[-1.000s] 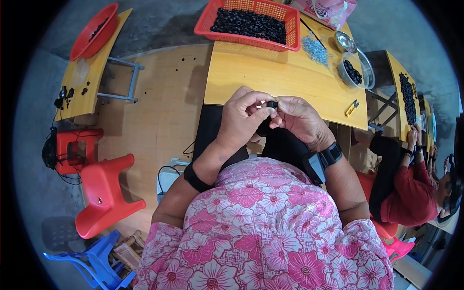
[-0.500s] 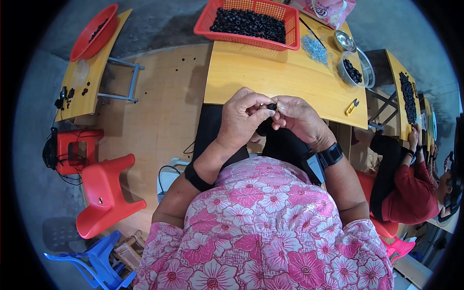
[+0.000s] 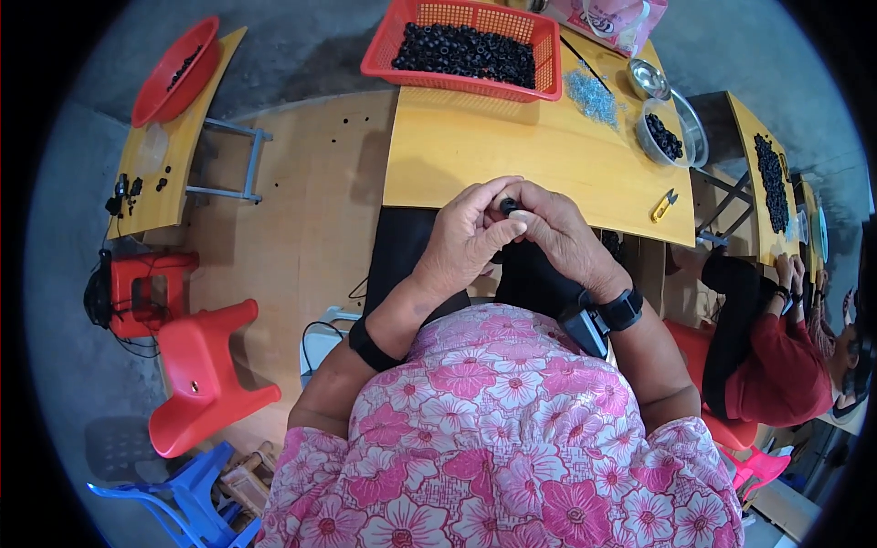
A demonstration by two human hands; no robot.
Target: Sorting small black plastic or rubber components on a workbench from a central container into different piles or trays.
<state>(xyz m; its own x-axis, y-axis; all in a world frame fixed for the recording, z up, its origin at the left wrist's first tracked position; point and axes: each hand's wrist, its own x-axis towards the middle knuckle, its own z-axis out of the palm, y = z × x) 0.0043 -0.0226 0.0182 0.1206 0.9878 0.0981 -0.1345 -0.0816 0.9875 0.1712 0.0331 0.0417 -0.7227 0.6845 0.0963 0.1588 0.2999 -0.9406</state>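
Note:
Between the fingertips of both hands sits a small black ring-shaped part (image 3: 509, 207), held just off the near edge of the yellow table (image 3: 457, 164). My left hand (image 3: 461, 239) pinches it from the left, thumb stretched across below it. From the right, my right hand (image 3: 559, 233) closes thumb and curled fingers on the same part. Most of the part is covered by fingers. Several similar black parts fill a red plastic basket (image 3: 550, 68) at the far side of the table. Yellow-handled thread snips (image 3: 664, 205) lie to the right of my hands.
Small clear bluish pieces (image 3: 592, 97) are heaped beside the basket. Further right stand a clear tub (image 3: 676, 157) with black parts and a metal bowl (image 3: 648, 79). A person in red (image 3: 781, 370) works at the right-hand table. Red stools (image 3: 203, 374) stand at the left.
My hands have drawn closer together around the black part, and the right fingers have curled over it. The part is now turned with its ring opening more visible.

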